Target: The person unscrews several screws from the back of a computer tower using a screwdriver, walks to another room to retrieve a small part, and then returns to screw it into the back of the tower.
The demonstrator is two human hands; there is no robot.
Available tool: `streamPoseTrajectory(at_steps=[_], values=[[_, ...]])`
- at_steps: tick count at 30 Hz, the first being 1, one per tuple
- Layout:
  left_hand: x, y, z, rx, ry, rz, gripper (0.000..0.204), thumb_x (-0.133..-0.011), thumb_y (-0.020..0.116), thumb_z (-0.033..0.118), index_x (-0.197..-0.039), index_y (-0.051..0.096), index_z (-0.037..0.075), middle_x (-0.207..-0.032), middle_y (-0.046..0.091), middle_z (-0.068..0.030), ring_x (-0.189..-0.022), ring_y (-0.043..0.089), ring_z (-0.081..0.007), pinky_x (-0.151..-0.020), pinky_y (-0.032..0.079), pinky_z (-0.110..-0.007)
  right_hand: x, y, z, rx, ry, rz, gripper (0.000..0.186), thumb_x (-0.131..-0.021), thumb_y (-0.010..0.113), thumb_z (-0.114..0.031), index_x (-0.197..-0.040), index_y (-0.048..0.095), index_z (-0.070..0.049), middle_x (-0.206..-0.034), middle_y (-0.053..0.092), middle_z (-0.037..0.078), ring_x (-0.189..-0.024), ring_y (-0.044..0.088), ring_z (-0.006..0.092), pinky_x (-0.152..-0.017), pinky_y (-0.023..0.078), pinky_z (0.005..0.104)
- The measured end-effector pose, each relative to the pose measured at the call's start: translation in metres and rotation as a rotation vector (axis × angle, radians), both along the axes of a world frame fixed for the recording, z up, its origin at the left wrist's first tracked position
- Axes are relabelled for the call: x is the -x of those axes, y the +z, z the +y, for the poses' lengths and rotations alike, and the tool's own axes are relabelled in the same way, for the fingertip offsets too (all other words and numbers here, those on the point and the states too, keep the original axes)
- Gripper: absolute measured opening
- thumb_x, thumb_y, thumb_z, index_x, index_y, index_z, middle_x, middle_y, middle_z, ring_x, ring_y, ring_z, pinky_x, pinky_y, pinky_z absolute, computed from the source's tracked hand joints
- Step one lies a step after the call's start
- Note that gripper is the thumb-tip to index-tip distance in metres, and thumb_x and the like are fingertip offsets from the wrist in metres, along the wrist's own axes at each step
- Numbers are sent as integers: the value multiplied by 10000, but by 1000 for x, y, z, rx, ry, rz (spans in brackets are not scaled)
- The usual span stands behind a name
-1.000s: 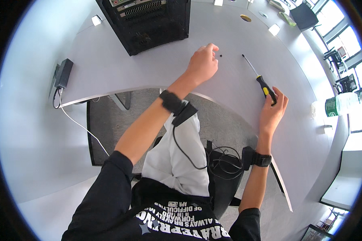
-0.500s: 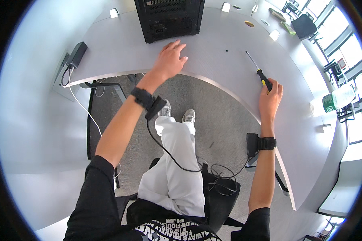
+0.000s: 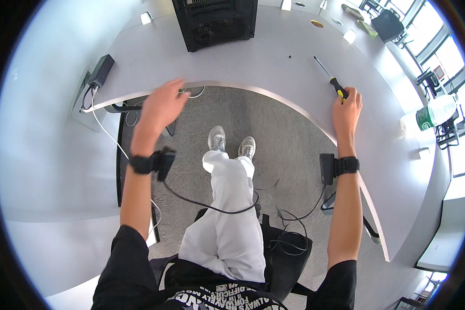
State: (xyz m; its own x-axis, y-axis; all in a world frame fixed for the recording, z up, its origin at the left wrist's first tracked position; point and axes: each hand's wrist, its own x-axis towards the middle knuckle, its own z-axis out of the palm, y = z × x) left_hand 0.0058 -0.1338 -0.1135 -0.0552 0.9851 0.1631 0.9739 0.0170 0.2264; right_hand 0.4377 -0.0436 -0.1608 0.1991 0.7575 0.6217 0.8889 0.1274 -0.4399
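My left hand is over the desk's near edge at left, slightly smeared, its fingers apart and holding nothing. My right hand grips the black-and-yellow handle of a screwdriver, whose metal shaft lies toward the back of the desk. A tiny dark piece, perhaps a screw, sits left of the screwdriver's tip. A black computer case stands at the back. Both wrists wear black straps with devices and cables.
The curved pale desk surrounds me. A black power adapter with cables is at the left end, a clear plastic bottle at the right. Below are my legs, a chair and loose cables. Chairs and windows appear at upper right.
My left hand has moved left and down, away from the middle of the desk and the case. My right hand stays on the screwdriver. My view has shifted slightly.
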Motion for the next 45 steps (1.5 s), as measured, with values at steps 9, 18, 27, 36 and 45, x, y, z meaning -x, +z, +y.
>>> streamPoseTrajectory(at_steps=[9, 18, 27, 36, 45], values=[[44, 58, -143, 447, 43, -366, 244, -883, 645, 140, -1094, 653, 18, -848, 685, -86, -767, 653, -169, -708, 496, -310, -6, -14, -10, -162, -51, -238, 432, -794, 578, -45, -1223, 572, -85, -1311, 481, 203, -1247, 409, 412, -1055, 332, 540], [-89, 119, -154, 30, -356, -802, 184, -894, 642, 45, -1071, 689, 39, -756, 611, 6, -687, 561, -69, -652, 432, -208, -85, 32, -157, -9, 171, -380, 444, -844, 596, -72, -1283, 559, -127, -1388, 449, 137, -1281, 401, 386, -1103, 358, 499], [-172, 95, -138, 74, -533, -904, 223, -986, 594, 203, -949, 714, 19, -653, 576, -1, -591, 529, -67, -585, 420, -204, -220, -25, -204, 309, -280, -262, 442, -994, 489, -381, -1382, 495, -169, -1452, 420, 146, -1392, 326, 363, -1146, 232, 574], [-195, 32, -159, 95, -605, -975, 221, -991, 574, 172, -949, 710, 4, -657, 549, 11, -604, 500, -55, -572, 392, -198, -197, -25, -180, 316, -292, -341, 450, -972, 469, -388, -1334, 515, -125, -1413, 472, 137, -1368, 369, 372, -1104, 276, 579], [-209, -2, -209, 209, -691, -988, 202, -978, 609, 194, -929, 727, 38, -609, 464, 78, -564, 371, -3, -511, 258, -189, -188, -8, -192, 99, -242, -298, 370, -959, 501, -322, -1253, 579, -110, -1308, 549, 101, -1253, 473, 327, -1039, 356, 523]])
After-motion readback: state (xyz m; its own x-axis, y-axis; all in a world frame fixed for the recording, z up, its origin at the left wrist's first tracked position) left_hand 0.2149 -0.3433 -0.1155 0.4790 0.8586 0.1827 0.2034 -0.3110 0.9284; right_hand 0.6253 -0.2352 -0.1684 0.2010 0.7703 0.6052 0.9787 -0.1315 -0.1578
